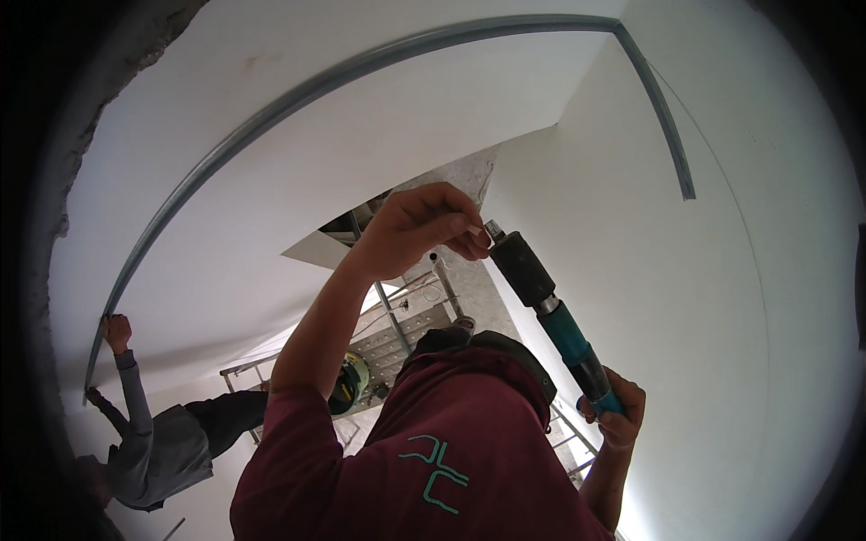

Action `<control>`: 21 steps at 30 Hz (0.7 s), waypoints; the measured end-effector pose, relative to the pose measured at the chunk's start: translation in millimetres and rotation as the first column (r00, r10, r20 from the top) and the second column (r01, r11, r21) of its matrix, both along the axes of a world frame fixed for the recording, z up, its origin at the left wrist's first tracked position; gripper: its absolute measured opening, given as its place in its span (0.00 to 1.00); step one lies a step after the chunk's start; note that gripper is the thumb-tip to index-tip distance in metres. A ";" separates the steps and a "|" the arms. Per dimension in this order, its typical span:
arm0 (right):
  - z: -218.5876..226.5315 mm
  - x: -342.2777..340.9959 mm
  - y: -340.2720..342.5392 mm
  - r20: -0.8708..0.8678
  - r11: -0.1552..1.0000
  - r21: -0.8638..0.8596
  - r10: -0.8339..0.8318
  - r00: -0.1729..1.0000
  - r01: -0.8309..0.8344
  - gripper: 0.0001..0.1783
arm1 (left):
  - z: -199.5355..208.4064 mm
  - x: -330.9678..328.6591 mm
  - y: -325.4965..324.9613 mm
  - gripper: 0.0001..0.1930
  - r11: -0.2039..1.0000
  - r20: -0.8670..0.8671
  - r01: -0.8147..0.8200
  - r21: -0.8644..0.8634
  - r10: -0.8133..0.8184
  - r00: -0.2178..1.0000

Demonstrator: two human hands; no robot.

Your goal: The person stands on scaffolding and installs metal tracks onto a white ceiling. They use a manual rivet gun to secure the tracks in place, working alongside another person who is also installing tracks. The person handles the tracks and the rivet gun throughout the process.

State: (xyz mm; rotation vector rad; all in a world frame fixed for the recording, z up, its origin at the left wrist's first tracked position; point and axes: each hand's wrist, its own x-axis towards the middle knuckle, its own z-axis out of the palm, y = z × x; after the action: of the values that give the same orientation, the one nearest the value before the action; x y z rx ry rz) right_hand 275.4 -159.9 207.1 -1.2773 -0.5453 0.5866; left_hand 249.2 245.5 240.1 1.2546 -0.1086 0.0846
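My right hand grips the lower end of a long, teal-and-black cylindrical nail gun, which tilts up to the left. At its upper end is a black sleeve with a short metal tip. My left hand is beside that tip, thumb and fingers pinched together. Whatever they hold, if anything, is too small to make out. Higher up, a long grey metal channel runs along the white surface, bent by the lens. A shorter metal channel meets it at the right corner.
At the far left, another person in grey holds the long channel's end with both hands. Below me stands a perforated metal scaffold platform with a green-and-black round container on it. A white wall rises close on the right.
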 end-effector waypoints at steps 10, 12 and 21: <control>14.3 18.5 6.4 -0.034 0.996 -0.047 0.076 0.997 -0.077 0.37 | 2.8 -0.3 18.2 0.06 0.998 -0.018 0.017 0.062 -0.016 1.000; 13.3 25.6 3.3 -0.031 0.991 -0.038 0.127 0.991 -0.128 0.37 | 3.9 -1.5 18.2 0.06 0.996 -0.041 0.036 0.076 -0.033 0.999; 1.0 31.7 -16.5 -0.138 0.991 0.002 0.131 0.982 -0.132 0.39 | 20.4 0.0 9.4 0.05 0.985 -0.100 0.131 0.110 -0.120 0.988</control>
State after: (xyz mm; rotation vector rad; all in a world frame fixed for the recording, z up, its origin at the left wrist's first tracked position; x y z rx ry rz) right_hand 307.1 -176.4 208.1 -1.2030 -0.5157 0.7820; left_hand 249.2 254.8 260.4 1.3626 -0.1128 -0.0908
